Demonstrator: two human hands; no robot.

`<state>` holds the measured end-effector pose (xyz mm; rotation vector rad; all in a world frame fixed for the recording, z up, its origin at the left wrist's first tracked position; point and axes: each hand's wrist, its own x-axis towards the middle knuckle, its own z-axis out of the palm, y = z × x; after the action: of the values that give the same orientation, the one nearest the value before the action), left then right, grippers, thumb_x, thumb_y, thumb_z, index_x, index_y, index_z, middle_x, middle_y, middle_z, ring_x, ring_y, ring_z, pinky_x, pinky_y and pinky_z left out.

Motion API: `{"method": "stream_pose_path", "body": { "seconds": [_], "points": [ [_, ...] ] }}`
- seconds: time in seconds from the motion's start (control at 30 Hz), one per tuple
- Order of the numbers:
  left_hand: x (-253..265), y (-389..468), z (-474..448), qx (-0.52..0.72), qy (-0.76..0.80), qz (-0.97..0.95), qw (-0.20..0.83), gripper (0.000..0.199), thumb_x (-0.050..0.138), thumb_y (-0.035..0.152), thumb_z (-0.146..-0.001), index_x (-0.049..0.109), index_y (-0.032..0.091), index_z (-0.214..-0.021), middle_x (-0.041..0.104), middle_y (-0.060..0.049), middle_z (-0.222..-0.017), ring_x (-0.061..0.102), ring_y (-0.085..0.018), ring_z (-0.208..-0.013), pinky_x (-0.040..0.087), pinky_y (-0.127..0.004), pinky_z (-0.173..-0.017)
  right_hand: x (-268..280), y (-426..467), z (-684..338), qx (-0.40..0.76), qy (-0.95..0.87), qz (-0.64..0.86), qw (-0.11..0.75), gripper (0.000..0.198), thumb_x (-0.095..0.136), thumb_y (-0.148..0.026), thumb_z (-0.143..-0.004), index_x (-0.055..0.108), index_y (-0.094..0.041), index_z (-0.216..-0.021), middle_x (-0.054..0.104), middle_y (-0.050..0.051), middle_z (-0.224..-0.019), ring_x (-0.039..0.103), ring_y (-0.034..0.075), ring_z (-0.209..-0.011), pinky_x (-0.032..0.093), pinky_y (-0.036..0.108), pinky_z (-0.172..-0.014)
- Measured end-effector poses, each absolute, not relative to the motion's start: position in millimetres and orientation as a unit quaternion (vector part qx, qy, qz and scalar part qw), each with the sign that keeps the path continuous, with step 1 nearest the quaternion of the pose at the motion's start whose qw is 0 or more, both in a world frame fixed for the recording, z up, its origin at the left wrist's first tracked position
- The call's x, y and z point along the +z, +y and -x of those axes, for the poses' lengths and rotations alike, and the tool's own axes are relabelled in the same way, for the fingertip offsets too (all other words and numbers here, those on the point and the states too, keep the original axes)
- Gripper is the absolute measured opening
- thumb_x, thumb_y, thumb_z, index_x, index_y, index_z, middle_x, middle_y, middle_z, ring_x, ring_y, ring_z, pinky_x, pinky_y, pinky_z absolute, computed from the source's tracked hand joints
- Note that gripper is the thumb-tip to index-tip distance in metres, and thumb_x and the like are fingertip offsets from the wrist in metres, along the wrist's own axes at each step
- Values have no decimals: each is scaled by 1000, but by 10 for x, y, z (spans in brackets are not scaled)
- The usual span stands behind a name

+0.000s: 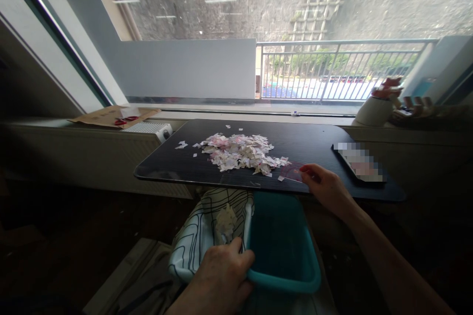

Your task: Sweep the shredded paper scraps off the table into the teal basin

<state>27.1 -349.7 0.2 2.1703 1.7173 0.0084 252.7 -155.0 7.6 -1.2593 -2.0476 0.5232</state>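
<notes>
My right hand (325, 184) is closed at the fingertips on a clear, pinkish flat piece that looks like a protractor (292, 173). It is held low over the front of the dark tabletop (303, 142), at the right end of a heap of torn paper scraps (240, 150). My left hand (225, 266) is closed where the rims of two bins meet below the table edge. One is a teal plastic bin (283, 283); the other is a pale bin (181, 256) lined with black-striped cloth, with paper scraps (226, 219) inside. The left fingertips are partly hidden.
A phone-like dark slab (358, 162), partly blurred out, lies at the table's right. Red-handled scissors (126, 120) rest on brown paper (99, 117) at left, beside a radiator (150, 128). A white container (374, 110) stands on the right sill, before the window.
</notes>
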Motion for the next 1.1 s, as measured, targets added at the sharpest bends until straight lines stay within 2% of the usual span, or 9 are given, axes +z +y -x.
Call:
{"method": "stream_pose_path", "body": {
  "seconds": [0.2, 0.33, 0.57, 0.67, 0.8, 1.1],
  "points": [
    [24, -3453, -303, 16, 607, -776, 168, 3, 58, 23, -81, 57, 22, -84, 55, -1, -86, 56, -17, -71, 43, -27, -62, 51, -1559, -2561, 208, -776, 492, 336, 29, 52, -41, -82, 65, -19, -96, 67, 3, -75, 60, 15, -58, 47, 27, -56],
    [152, -3329, -441, 6, 566, -809, 159, 9, 60, 30, -83, 58, 21, -83, 56, -2, -85, 57, -18, -70, 44, -27, -61, 54, -1592, -2566, 182, -774, 495, 350, 30, 51, -41, -83, 65, -19, -97, 68, 5, -76, 61, 17, -61, 48, 29, -57],
    [232, -3137, -672, 15, 488, -864, 124, 19, 64, 39, -81, 60, 21, -80, 58, -2, -80, 59, -19, -64, 43, -27, -55, 16, -1772, -2551, 250, -789, 458, 325, 28, 53, -42, -84, 64, -20, -96, 69, 4, -76, 61, 16, -61, 48, 26, -56],
    [272, -3110, -679, 20, 492, -864, 107, 18, 63, 38, -82, 61, 21, -81, 58, -3, -80, 59, -20, -64, 44, -28, -55, 69, -1789, -2502, 260, -803, 432, 318, 27, 52, -42, -84, 64, -20, -95, 69, 3, -76, 60, 15, -59, 47, 25, -56],
    [320, -3115, -654, 8, 501, -858, 114, 16, 63, 36, -82, 61, 20, -81, 57, -3, -79, 60, -20, -65, 44, -28, -55, 143, -1671, -2416, 218, -797, 442, 349, 28, 51, -40, -85, 64, -18, -96, 68, 3, -74, 58, 14, -58, 45, 24, -54],
    [300, -3128, -587, -3, 520, -846, 114, 14, 67, 34, -79, 61, 21, -81, 58, -2, -80, 60, -20, -66, 45, -28, -56, 154, -1506, -2138, 222, -826, 406, 323, 27, 47, -36, -84, 64, -19, -97, 69, 3, -77, 58, 14, -57, 44, 24, -54]
  ]
}}
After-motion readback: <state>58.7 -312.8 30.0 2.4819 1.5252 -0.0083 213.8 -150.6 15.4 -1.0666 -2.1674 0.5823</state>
